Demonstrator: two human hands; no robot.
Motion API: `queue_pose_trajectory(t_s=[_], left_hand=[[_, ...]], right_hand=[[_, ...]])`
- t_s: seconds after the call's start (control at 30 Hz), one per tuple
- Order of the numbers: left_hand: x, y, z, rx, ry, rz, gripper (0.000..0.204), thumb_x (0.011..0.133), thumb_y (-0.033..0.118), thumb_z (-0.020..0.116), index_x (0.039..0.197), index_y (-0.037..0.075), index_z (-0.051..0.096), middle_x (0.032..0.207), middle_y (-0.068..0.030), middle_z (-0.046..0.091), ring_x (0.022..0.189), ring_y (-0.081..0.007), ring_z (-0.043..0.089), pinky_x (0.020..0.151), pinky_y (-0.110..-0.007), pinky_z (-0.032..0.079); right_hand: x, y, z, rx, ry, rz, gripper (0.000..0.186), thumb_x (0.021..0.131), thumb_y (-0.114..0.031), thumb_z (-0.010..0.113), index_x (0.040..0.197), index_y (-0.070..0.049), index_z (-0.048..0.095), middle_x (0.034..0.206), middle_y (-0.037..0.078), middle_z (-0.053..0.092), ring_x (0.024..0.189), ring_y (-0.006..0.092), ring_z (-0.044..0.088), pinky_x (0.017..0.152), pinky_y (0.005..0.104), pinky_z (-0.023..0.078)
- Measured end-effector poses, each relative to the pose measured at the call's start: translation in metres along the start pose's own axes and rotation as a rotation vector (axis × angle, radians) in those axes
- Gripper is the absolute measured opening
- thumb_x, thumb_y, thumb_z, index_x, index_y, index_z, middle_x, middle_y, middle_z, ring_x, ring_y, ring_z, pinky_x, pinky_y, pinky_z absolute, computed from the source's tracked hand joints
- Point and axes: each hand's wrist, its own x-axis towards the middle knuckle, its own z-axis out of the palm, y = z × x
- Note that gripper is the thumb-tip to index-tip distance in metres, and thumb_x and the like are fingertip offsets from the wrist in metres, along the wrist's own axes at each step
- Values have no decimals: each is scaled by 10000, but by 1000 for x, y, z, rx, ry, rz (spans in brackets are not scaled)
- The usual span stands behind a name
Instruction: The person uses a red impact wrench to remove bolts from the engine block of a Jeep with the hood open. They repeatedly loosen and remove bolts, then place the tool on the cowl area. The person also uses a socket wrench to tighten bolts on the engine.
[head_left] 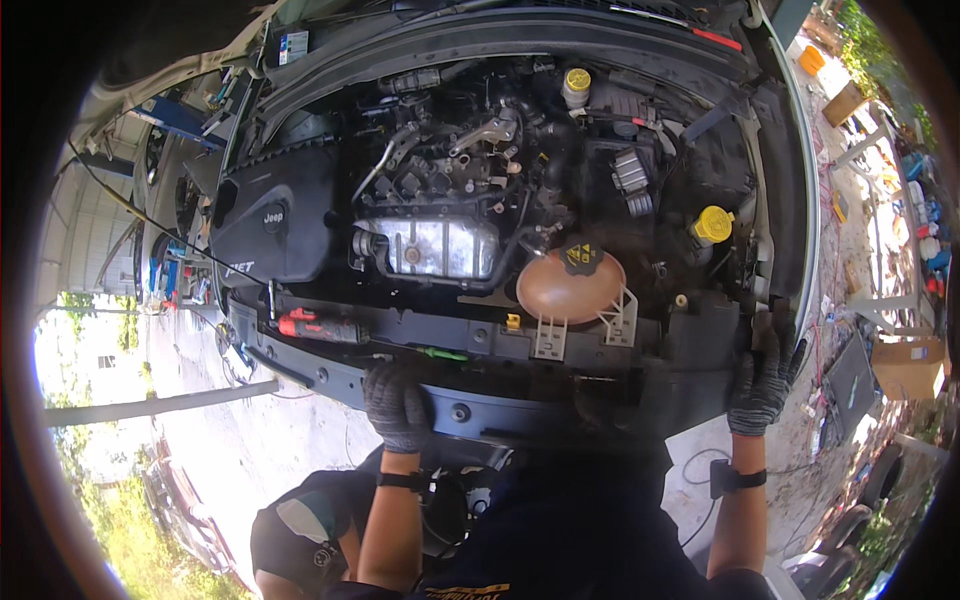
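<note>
I stand bent over the front of a car's engine bay. My left hand (397,405), in a dark grey knit glove, lies on the front crossmember (340,385) with its fingers laid over the edge. Just beyond it are a red-and-black power tool (322,327) and a thin green-handled tool (442,354). My right hand (760,388), gloved alike, rests on the front right corner beside the fender, fingers stretched forward. Between the hands, farther in, sits a brownish coolant tank (560,290) with a black cap. Neither hand shows anything held.
A black plastic engine cover (272,215) lies at the left of the bay. Yellow caps (714,224) mark fluid reservoirs. A prop rod (150,213) slants across the left side. Another person (310,530) crouches at lower left. Cardboard boxes (905,368) stand at right.
</note>
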Motion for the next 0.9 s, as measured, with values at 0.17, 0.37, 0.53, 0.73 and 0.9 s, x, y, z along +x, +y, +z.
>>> queue_pose_trajectory(t_s=[0.17, 0.37, 0.53, 0.73, 0.9], left_hand=[[-15, -9, 3, 100, -16, 6, 282, 1015, 245, 563, 1111, 48, 741, 1174, -199, 710, 1190, -434, 633, 1115, -566, 443], [-24, -17, 5, 208, -116, -51, 264, 1024, 201, 566, 1141, 27, 727, 1218, -196, 700, 1233, -437, 619, 1112, -532, 459], [-31, -18, 11, 213, -104, -149, 217, 1013, 121, 587, 1148, 25, 727, 1236, -182, 702, 1254, -387, 623, 1117, -489, 470], [-35, -19, 8, 158, -52, -161, 259, 1026, 169, 561, 1156, 9, 719, 1259, -206, 690, 1275, -416, 610, 1138, -513, 453], [-29, -17, 7, 178, -28, -88, 329, 1018, 247, 538, 1152, 5, 716, 1238, -219, 691, 1263, -449, 607, 1144, -566, 435]], right_hand=[[-9, 6, 16, 16, 111, 23, 489, 1020, -321, 636, 1439, -71, 657, 1586, 223, 547, 1491, 512, 450, 1287, 595, 285], [-5, 10, 16, 89, 82, -2, 499, 1041, -366, 587, 1398, -27, 672, 1562, 252, 566, 1466, 457, 509, 1285, 581, 273], [-2, 8, 13, 48, 49, 14, 490, 1056, -340, 563, 1420, -22, 641, 1556, 242, 576, 1462, 422, 531, 1293, 583, 261], [-8, 9, 15, 45, 65, 33, 497, 1051, -369, 569, 1409, -36, 655, 1566, 249, 561, 1468, 449, 510, 1287, 595, 269], [-4, 3, 14, 51, 92, 17, 509, 1041, -400, 584, 1415, -64, 668, 1576, 247, 551, 1497, 472, 463, 1284, 606, 280]])
